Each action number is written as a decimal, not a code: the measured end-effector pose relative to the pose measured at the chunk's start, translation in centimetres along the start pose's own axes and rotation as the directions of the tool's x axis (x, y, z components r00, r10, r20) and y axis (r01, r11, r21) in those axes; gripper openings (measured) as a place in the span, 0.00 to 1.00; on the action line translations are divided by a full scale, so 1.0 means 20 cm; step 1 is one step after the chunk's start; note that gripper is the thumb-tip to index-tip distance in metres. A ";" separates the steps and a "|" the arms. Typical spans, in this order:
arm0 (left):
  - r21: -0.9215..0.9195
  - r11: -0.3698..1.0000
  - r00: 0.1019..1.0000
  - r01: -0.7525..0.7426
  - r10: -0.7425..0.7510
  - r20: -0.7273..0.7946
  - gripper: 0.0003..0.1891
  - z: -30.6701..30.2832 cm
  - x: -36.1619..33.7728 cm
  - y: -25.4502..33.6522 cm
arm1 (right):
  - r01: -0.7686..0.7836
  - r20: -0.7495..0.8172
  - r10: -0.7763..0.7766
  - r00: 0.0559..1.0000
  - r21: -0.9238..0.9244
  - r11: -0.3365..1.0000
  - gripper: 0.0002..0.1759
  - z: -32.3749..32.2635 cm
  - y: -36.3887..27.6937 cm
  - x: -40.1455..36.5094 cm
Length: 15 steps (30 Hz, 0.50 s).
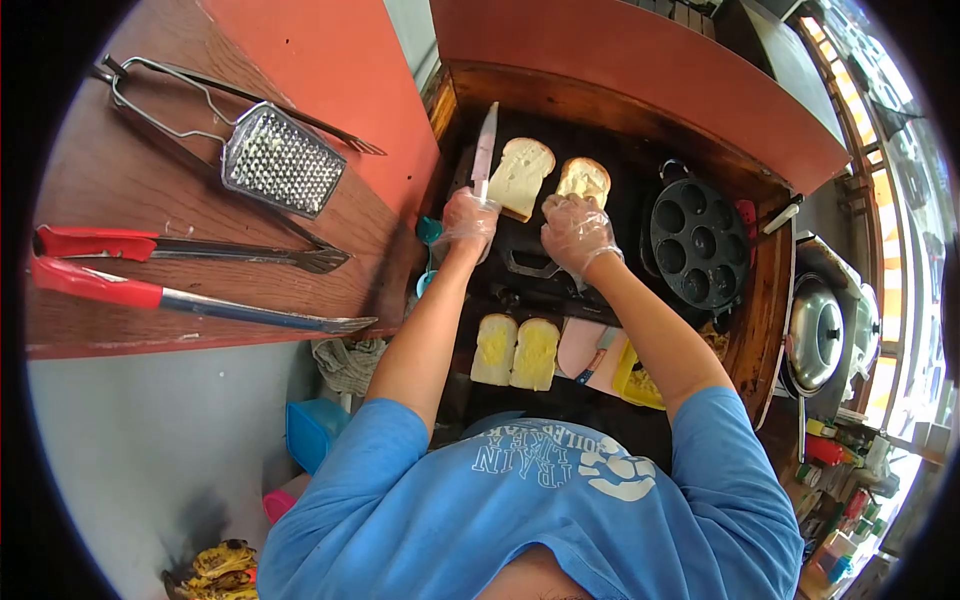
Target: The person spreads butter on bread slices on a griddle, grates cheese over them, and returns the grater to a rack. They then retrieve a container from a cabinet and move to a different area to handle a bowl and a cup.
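Observation:
Both my hands wear clear plastic gloves. My left hand [468, 222] is closed around a long knife [486, 150], its blade pointing away from me. Beside that blade a slice of bread [521, 175] lies on the dark cooking surface. My right hand [578, 232] has its fingers curled at the near edge of another bread slice [584, 180], which has a pale yellow spread on top; the fingertips are partly hidden. Closer to me lie two more slices, a left one [494, 350] and a right one [536, 354], both with yellow on them.
A black pan with round hollows [700, 242] stands at right. Near my body are a pink board [577, 346], a small knife [598, 354] and a yellow tray [635, 384]. On the wooden shelf at left lie a grater [285, 160] and red-handled tongs [200, 246]. A lidded pot [815, 332] stands far right.

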<state>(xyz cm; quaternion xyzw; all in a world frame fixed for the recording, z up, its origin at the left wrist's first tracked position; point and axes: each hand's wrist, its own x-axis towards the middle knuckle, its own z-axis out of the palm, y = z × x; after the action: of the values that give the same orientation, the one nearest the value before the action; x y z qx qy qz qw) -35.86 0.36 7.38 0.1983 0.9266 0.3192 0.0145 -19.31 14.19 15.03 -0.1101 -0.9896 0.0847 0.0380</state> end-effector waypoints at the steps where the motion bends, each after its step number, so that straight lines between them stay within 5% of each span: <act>1: -0.073 0.994 0.996 0.081 -0.078 0.048 0.19 0.01 0.03 -0.01 | -0.009 0.012 0.009 1.000 -0.014 1.000 0.15 -0.02 0.00 0.00; 3: -0.143 0.963 0.969 0.230 -0.212 0.129 0.16 -0.02 0.05 0.04 | -0.051 0.020 0.051 0.998 -0.022 0.998 0.16 -0.03 -0.02 0.02; 7: -0.301 0.927 0.974 0.223 -0.198 0.111 0.15 0.06 0.09 0.02 | -0.225 0.041 0.225 0.974 -0.012 0.974 0.28 -0.05 -0.11 0.09; 10: -0.034 0.999 0.997 0.000 -0.003 -0.072 0.13 0.05 0.08 0.05 | -0.334 0.115 0.331 0.937 0.009 0.943 0.38 -0.02 -0.16 0.17; 12: -0.100 0.980 0.976 0.170 -0.154 0.151 0.13 0.05 0.09 0.06 | -0.423 0.121 0.417 0.901 0.036 0.905 0.37 -0.01 -0.18 0.22; 15: -0.150 0.970 0.959 0.189 -0.150 0.242 0.13 0.05 0.10 0.04 | -0.448 0.216 0.423 0.880 0.086 0.890 0.35 -0.04 -0.16 0.28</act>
<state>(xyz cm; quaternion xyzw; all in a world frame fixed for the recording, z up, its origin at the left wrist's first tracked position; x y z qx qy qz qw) -37.28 2.30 7.17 0.1514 0.9013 0.3706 0.1658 -25.43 12.47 16.63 -0.3186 -0.9304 0.1670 -0.0703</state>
